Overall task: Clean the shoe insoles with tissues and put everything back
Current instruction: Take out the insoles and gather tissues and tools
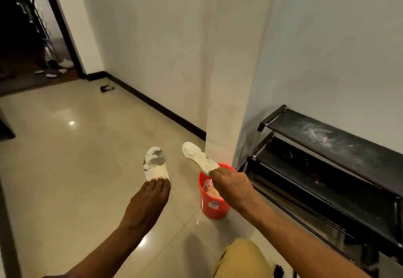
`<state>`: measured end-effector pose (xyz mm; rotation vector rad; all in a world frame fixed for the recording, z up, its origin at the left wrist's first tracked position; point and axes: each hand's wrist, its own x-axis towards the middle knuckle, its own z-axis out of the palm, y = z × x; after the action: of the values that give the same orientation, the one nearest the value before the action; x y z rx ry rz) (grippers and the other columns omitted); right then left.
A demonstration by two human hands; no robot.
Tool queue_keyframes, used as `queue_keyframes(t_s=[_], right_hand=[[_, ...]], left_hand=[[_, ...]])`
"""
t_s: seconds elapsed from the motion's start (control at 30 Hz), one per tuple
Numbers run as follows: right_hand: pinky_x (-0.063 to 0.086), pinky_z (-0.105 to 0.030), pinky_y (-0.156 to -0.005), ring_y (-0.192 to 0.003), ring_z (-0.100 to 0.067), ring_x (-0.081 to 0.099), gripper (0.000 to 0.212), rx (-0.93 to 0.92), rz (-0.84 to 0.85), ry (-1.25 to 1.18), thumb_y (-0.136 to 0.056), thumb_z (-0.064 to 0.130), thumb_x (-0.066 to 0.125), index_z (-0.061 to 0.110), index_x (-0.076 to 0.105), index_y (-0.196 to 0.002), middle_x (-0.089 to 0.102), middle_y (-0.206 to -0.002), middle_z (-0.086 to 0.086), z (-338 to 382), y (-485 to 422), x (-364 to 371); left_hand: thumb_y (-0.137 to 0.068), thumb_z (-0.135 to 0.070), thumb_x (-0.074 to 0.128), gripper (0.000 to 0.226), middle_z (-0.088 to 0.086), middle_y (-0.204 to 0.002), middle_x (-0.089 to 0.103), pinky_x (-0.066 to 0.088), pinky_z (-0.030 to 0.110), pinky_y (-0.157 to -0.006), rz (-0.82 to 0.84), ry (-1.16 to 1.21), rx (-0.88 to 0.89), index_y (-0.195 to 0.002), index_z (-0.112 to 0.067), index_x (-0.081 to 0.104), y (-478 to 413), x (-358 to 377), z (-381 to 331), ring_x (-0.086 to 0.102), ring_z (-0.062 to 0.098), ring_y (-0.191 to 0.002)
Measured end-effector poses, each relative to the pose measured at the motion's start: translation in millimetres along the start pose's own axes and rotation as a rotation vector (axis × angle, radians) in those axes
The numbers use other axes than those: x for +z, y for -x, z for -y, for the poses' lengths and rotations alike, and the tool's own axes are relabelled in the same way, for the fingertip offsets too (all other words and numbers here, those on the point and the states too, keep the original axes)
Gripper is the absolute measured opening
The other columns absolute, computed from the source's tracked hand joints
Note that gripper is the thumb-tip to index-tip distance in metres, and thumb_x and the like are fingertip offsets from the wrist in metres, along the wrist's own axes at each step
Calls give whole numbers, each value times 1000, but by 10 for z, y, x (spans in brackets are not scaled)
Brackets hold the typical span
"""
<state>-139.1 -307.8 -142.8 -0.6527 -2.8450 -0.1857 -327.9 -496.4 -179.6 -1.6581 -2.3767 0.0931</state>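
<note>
Insoles, pair, wiping stage: stained insole [155, 164] pinched at heel by left hand [148, 201]; white insole [196, 155] gripped by right hand [231, 186] over red bucket [212, 209]; next move probably needs one hand freed for a tissue.

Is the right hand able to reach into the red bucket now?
Probably yes: the right hand is over the open red bucket with nothing between, though its grip holds an insole.

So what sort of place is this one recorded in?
Most likely a home hallway or entryway: a black shoe rack stands against the wall, the floor is glossy tile, and shoes lie scattered beyond the dark doorway.
</note>
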Motion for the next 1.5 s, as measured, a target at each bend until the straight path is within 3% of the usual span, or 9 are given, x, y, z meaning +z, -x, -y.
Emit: queue_keyframes(t_s=[0.2,0.4,0.6,0.7,0.77,0.83,1.1,1.33,1.5], right_hand=[[46,-34,-39,-65,-19,63,16,-210,29,-130,-79,9,71,19,62,-86,62,-76,0,91,-278,1322],[47,-35,-43,-75,-22,62,20,-257,191,-208,-80,3,63,18,61,-92,63,-84,-1,277,47,2939],[41,-25,-41,-70,-17,64,34,-227,438,-220,-53,-1,79,21,62,-73,64,-71,2,446,679,3801],[43,-24,-43,-72,-17,65,35,-192,575,-196,-48,0,82,21,62,-69,64,-69,2,516,953,4061],[43,-24,-43,-75,-18,66,36,-190,651,-209,-51,-1,81,20,62,-74,65,-73,2,519,1072,4086],[40,-24,-41,-70,-15,64,39,-197,665,-232,-48,-1,81,21,62,-73,64,-72,4,471,1093,4001],[19,-27,-41,-64,-16,57,40,-173,440,-167,-49,-2,76,22,51,-69,57,-69,6,17,720,2887],[46,-28,-48,-72,-21,64,23,42,21,-146,-71,19,76,22,59,-86,63,-82,2,-875,495,836],[55,-37,-58,-83,-26,64,19,363,-279,-83,-86,28,49,20,62,-97,65,-90,-2,-1530,1010,-645]], left_hand=[[-49,22,63,68,29,-106,71,62,50,-78,192,9,-63,-116,9,69,303,1405,92,72,45,-89],[-33,14,87,80,29,-105,73,64,50,-71,418,52,-85,-112,10,72,596,2558,-279,74,45,-88],[-62,17,61,51,33,-106,71,62,55,-70,554,30,-4,-111,13,71,951,3494,-699,74,47,-87],[-77,-3,53,41,31,-102,72,62,54,-67,648,26,27,-112,12,69,1154,3756,-850,74,45,-84],[-57,-23,92,64,28,-97,74,63,50,-63,826,46,32,-108,10,71,1187,3814,-928,75,43,-80],[-17,-37,104,100,26,-95,75,63,46,-62,873,119,21,-102,7,76,1162,3846,-960,76,40,-78],[-36,-28,105,85,23,-101,75,64,43,-71,592,175,108,-108,5,75,143,2652,-880,76,37,-87],[-61,-18,92,62,9,-99,74,60,34,-63,42,190,300,-115,-9,65,-1054,683,-1262,72,28,-80],[-63,-19,87,40,0,-88,74,52,29,-49,-162,306,432,-100,-22,71,-1496,-1068,-2313,73,23,-72]])
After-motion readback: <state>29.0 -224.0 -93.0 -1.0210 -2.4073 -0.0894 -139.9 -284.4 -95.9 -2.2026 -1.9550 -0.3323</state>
